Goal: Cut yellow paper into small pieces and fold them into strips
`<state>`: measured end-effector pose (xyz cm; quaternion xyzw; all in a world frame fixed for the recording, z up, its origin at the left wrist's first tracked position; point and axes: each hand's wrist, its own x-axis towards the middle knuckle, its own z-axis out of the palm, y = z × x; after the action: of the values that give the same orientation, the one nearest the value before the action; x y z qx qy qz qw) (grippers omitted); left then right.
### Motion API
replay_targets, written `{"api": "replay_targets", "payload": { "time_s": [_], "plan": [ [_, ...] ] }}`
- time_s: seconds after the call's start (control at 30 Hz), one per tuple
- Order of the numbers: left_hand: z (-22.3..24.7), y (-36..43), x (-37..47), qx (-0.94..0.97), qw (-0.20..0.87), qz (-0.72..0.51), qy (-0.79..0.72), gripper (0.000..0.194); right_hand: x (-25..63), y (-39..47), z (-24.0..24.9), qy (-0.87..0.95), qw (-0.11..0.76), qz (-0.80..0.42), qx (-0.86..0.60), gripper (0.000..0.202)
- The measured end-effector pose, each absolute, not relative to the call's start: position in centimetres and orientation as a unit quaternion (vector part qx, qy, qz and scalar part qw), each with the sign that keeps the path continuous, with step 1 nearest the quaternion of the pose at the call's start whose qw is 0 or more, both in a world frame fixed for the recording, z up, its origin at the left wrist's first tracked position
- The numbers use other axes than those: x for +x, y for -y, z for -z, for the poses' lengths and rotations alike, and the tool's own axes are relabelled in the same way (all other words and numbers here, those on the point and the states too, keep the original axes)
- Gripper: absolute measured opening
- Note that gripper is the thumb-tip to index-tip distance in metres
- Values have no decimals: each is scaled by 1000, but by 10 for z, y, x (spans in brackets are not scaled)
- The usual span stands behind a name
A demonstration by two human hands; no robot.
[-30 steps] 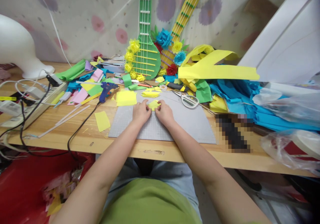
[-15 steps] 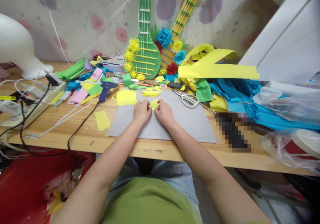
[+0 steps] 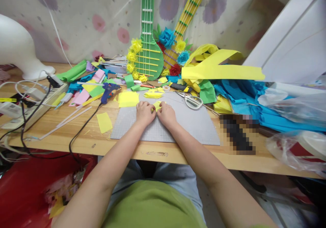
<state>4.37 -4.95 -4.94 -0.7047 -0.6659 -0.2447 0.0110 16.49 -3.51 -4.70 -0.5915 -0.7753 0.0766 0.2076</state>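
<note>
Between my fingertips is a small piece of yellow paper (image 3: 157,104), partly covered by both hands. My left hand (image 3: 145,114) pinches its left side and my right hand (image 3: 166,114) pinches its right side, the two hands almost touching. Both rest over a grey cutting mat (image 3: 196,129). Just beyond them lie folded yellow strips (image 3: 153,94). A stack of yellow paper squares (image 3: 128,99) sits left of my left hand, and white-handled scissors (image 3: 193,102) lie to the right of my right hand.
A blue glue gun (image 3: 108,92) with a black cord lies left of the mat, near a power strip (image 3: 38,100). Green (image 3: 149,59) and yellow (image 3: 189,10) paper-flowered instruments lean on the back wall. Blue crepe paper (image 3: 239,95) and a plastic-wrapped tub (image 3: 305,150) crowd the right.
My left hand has shifted slightly right, closer to my right hand, and its fingers have curled further over the yellow paper. Less of the paper shows now.
</note>
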Motion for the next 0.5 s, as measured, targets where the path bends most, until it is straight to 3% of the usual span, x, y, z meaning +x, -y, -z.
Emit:
{"api": "replay_targets", "payload": {
  "time_s": [0.5],
  "plan": [
    [47, 51, 50, -668, -17, 241, 704, 14, 166, 42, 37, 766, 177, -72, -613, 33]
  ]
}}
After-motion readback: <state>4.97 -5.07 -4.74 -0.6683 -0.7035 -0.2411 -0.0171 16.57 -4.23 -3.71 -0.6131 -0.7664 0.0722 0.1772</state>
